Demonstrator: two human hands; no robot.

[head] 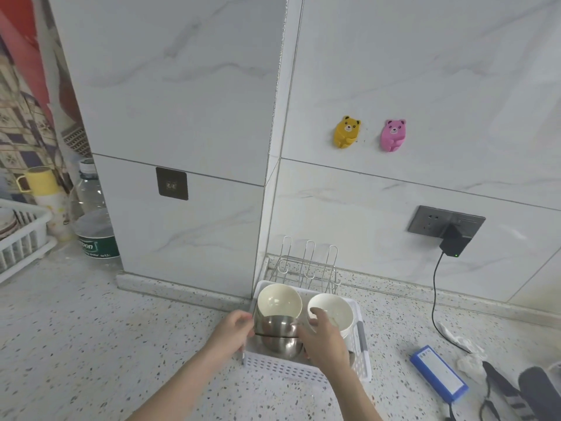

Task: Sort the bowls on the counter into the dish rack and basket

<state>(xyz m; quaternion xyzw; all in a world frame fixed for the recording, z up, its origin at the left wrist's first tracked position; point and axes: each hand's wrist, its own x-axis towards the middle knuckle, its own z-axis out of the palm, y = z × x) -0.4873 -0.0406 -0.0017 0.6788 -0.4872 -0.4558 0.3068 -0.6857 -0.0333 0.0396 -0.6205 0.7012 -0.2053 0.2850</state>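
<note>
Both hands reach into a white plastic basket (282, 367) set in the speckled worktop's (91, 344) back corner. The left hand (233, 331) and right hand (323, 338) each hold a grip on the rim of a steel bowl (277, 326), nested above another steel bowl (282, 346). Two white bowls (279, 299) stand tilted behind, before a wire rack (306, 265).

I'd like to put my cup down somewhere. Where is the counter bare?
The speckled counter is bare between the white rack at far left and the white basket. The basket is crowded with bowls and both hands, the left hand and right hand. Right of it lie a blue box and cable.
</note>
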